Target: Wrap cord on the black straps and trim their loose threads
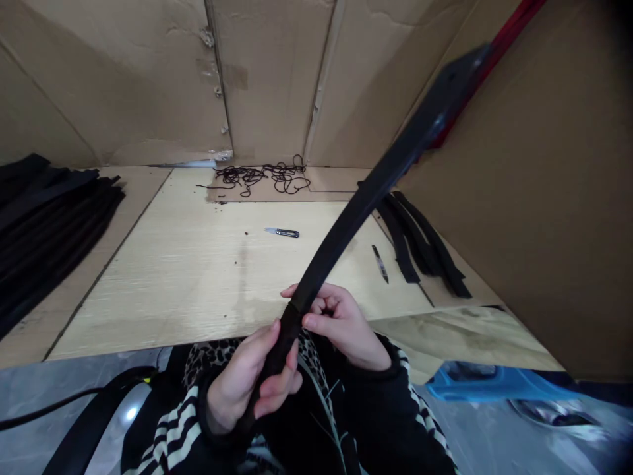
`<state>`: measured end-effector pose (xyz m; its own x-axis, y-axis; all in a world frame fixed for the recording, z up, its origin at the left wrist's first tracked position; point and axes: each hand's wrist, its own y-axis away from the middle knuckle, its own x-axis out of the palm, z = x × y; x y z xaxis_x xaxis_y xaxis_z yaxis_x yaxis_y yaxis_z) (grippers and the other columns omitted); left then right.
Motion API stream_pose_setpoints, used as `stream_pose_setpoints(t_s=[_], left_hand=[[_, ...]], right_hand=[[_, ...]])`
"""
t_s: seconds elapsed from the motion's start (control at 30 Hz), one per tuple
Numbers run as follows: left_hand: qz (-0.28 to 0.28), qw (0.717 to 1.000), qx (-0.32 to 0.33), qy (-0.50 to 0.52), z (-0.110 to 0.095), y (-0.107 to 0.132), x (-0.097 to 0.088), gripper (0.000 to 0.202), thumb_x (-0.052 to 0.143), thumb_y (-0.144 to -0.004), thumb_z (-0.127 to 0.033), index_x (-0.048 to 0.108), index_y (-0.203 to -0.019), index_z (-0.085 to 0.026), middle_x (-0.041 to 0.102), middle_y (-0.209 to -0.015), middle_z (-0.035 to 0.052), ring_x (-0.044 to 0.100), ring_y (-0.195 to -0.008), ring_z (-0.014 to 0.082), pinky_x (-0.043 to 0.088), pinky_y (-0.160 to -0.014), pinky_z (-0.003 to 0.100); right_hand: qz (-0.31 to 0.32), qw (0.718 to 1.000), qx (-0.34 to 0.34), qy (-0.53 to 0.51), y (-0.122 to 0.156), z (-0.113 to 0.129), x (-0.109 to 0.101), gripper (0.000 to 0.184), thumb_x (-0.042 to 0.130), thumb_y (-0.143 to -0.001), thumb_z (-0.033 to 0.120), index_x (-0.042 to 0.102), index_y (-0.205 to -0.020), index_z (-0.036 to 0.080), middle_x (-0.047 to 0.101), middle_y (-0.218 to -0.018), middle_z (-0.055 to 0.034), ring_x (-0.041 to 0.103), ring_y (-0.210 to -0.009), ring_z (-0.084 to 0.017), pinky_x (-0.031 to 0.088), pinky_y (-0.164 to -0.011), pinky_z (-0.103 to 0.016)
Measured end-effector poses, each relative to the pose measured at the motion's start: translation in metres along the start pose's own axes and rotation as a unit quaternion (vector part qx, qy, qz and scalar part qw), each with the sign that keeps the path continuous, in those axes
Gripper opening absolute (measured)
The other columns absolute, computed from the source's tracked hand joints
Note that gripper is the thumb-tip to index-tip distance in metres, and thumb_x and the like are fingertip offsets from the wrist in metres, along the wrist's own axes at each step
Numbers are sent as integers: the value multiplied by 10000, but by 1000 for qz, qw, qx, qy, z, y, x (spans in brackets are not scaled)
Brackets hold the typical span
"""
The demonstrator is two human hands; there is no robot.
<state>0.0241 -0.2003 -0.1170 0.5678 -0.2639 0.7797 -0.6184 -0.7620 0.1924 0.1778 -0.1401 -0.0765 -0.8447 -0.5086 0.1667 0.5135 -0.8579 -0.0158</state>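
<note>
A long, slightly curved black sheath-like piece [341,231] slants from my lap up to the far right. A seam shows where its thinner, dull lower part meets the smoother upper part. My left hand [254,376] is wrapped round the lower part, thumb on top. At the seam, my right hand [343,320] holds the piece from the right, its thumb against the side and some fingers behind it. Those fingers are partly hidden. Something red [514,33] runs along the piece's far end; whether it is attached I cannot tell.
Thread snips [283,232] and a small pointed tool [380,264] lie on the pale board [188,264]. Tangled black cord [257,177] sits at the back. Black strips are piled at left [49,231] and right [425,241]. Cardboard walls [277,79] enclose the back and right.
</note>
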Motion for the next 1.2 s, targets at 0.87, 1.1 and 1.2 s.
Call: stream_pose_setpoints(t_s=[0.87,1.1,1.2], left_hand=[[-166,893,96,-406,-5,6,13,331,534,-865,-537,563,-863,-207,573,-603,-27,495,-442,98,359,-496,229],[-237,905,78,-345,-4,3,13,392,400,-922,-541,515,-761,-203,499,-455,-56,436,-353,89,307,-432,211],[-44,997,12,-69,-4,1,3,470,402,-888,-621,488,-740,-184,357,-350,-112,233,-246,29,235,-413,183]], right_hand=[[-141,990,-7,-10,-2,1,4,321,854,-560,293,564,-607,163,423,-515,66,360,-466,-59,310,-431,-184],[-183,981,-59,15,-1,-8,8,291,772,-685,389,578,-662,173,423,-528,56,345,-490,-74,303,-457,-202],[-142,988,-57,-10,-1,-10,5,270,730,-754,411,566,-773,198,327,-495,91,228,-465,-63,196,-447,-202]])
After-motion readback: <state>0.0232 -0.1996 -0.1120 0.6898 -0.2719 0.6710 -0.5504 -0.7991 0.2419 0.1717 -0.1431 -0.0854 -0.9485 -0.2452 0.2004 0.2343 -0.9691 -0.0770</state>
